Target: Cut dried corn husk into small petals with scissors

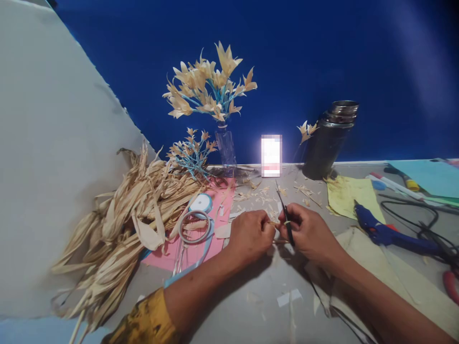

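Note:
Near the middle of the table my left hand [253, 234] is closed, pinching a small strip of dried husk [274, 224]. Just to its right, my right hand [310, 231] is closed around dark scissors [283, 203], their blades pointing up and away from me. The fingertips of both hands almost meet at the strip. Small husk scraps [263, 193] lie scattered on the table beyond the hands. Part of the strip is hidden by my fingers.
A pile of dried corn husks [122, 229] lies left, beside pink paper [165, 255] with a tape roll [194, 227]. Behind stand husk flowers in a clear bottle [225, 148], a bright screen [271, 155] and a dark flask [328, 143]. A blue glue gun [390, 234] lies right.

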A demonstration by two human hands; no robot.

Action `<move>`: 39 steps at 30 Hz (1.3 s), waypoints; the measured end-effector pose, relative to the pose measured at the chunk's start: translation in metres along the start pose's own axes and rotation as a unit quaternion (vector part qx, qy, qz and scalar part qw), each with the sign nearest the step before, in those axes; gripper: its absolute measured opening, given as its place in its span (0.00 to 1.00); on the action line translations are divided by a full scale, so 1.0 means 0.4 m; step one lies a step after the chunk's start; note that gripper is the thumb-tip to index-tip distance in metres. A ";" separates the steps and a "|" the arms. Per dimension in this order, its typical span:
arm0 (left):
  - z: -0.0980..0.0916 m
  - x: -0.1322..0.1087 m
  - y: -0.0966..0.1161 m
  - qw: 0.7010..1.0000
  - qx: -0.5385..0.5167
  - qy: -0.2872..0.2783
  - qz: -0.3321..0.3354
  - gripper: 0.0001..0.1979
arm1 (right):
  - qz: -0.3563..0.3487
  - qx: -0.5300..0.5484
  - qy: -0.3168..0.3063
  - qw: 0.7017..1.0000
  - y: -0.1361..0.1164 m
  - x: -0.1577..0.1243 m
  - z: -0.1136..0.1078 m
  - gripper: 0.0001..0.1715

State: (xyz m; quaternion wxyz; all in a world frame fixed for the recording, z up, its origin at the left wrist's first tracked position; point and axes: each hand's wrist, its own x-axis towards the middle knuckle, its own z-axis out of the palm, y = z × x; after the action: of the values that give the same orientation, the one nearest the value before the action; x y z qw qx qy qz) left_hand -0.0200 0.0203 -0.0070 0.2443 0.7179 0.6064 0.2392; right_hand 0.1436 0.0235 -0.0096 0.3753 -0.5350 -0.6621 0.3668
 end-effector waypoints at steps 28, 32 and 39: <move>0.000 0.034 -0.047 0.992 -0.127 -0.015 -0.005 0.06 | 0.020 0.055 -0.027 0.998 -0.006 0.010 -0.026 0.12; -0.023 0.050 -0.059 0.952 -0.292 -0.090 -0.027 0.13 | 0.055 0.075 -0.003 0.996 -0.015 0.013 -0.046 0.14; -0.004 0.027 -0.040 0.960 -0.264 -0.090 0.026 0.07 | 0.038 0.094 -0.066 0.993 0.006 0.016 -0.039 0.14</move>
State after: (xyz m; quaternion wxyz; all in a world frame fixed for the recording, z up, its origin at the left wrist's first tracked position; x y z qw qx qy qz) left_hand -0.0314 0.0334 -0.0154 0.4721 0.6621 0.4785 0.3312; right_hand 0.1575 0.0316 -0.0041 0.3652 -0.4967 -0.6276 0.4754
